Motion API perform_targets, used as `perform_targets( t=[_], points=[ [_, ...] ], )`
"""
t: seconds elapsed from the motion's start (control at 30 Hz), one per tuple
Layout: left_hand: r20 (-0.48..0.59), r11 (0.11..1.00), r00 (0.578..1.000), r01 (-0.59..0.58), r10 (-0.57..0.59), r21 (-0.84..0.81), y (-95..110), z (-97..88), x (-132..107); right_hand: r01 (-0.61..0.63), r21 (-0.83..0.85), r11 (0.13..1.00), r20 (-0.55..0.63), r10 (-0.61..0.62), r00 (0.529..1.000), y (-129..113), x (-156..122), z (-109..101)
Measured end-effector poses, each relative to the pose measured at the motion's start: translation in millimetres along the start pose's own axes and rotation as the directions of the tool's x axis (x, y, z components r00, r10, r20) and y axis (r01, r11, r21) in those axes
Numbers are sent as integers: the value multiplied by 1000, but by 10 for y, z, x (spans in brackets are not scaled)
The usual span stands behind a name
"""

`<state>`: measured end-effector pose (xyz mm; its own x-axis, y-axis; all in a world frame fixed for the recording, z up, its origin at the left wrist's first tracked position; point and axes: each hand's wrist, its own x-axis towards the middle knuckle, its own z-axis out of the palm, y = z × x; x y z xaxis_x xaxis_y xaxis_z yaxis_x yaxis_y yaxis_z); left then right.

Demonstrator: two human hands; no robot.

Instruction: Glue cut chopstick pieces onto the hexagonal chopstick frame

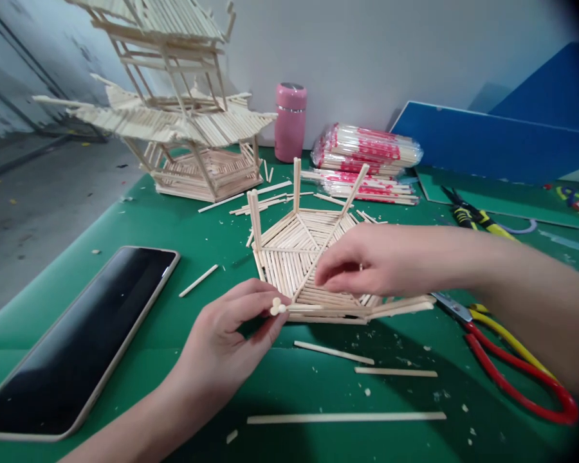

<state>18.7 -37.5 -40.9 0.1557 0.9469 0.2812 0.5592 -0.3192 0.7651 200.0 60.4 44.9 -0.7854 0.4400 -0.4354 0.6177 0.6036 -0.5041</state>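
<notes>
Closest to me on the green bench (147,222): one long stick (347,418) lying crosswise, w/ two shorter sticks (395,372) just past it. Phone (82,347) face-up off to the L, screen dark. My L hand (226,331) has its fingers pinched round a stick bundle (277,307), round ends facing me, at the near L corner of the hex base (284,267). Base sits flat mid-bench, sticks laid side by side in wedges. My R hand (367,263) is over it, fingers curled in; can't tell if they've got anything btwn them. Scissors (504,355) w/ red + yellow handles lie R of the base, near my R forearm. Three posts (296,186) rise at the base's L + far corners. Behind: loose sticks (255,208), and pliers (466,215) over to the R. Farther back L, a tall pagoda model (193,128), also sticks; approx ctr, a pink flask (291,122) beside plastic-wrapped stick packs (367,148). Blue boards (487,141) far R, by the wall (367,51).
</notes>
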Motion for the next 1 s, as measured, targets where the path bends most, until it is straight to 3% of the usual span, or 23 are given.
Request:
perform_targets(
  t=[0.07, 0.13, 0.2, 0.3, 0.4, 0.5, 0.7, 0.87, 1.0],
  points=[
    [-17, 1000, 1000, -14, 14, -1, -16, 5, -2, -49, -9, 999, -259, 45, 965, 11, -184, 16],
    [-33, 1000, 999, -27, 27, -5, -35, 9, -6, -126, 42, 991, -540, 129, 832, 14, -392, 105],
    [-45, 999, 998, -39, 38, -17, -50, 11, -11, -186, 127, 974, -661, 223, 716, 10, -576, 267],
    [-48, 998, 998, -54, 52, -43, -64, 14, -20, -224, 186, 957, -691, 289, 663, 17, -744, 561],
    [-50, 997, 998, -51, 49, -52, -72, 20, -26, -200, 181, 963, -740, 268, 617, 63, -779, 783],
    [-50, 998, 998, -41, 38, -54, -72, 25, -22, -192, 173, 966, -785, 253, 565, 130, -735, 924],
    [-59, 997, 998, -28, 23, -72, -56, 25, -11, -282, 285, 916, -773, 393, 497, 123, -509, 1180],
    [-58, 998, 998, -42, 39, -52, -59, 26, -12, -320, 237, 917, -799, 371, 473, 83, -381, 1275],
    [-59, 998, 998, -40, 37, -53, -55, 23, -8, -305, 145, 941, -834, 283, 475, 110, -373, 1288]
  ],
)
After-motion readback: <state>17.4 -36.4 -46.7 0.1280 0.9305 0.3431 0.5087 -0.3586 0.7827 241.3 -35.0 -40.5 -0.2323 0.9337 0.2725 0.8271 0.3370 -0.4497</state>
